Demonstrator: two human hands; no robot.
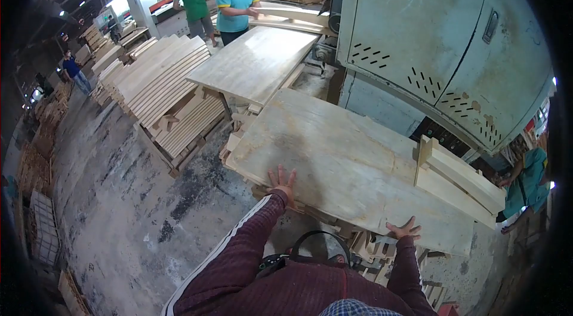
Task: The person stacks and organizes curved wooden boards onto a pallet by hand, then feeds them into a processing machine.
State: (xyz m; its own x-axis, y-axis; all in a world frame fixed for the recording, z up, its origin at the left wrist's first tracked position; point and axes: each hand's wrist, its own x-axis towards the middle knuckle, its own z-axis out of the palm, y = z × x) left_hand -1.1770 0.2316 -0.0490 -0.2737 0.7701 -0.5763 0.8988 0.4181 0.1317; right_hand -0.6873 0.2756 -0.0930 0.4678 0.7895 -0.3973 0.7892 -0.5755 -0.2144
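Note:
My left hand [283,186] rests on the near left edge of a large pale worktop [334,155], its fingers spread. Farther right along that same edge lies my right hand [404,229], also open with fingers apart. Neither hand holds anything. On the right end of the worktop, beyond my right hand, sit several wooden boards [459,180], with a short upright piece at their left end. Loose wood pieces [373,247] show below the worktop edge near my right hand.
A green metal cabinet machine [418,35] stands behind the worktop. A second tabletop [256,65] lies farther off, with a person in a light blue shirt [236,2] handling boards beyond it. Stacked planks [161,77] stand at left. Another person's green sleeve [531,175] appears at far right.

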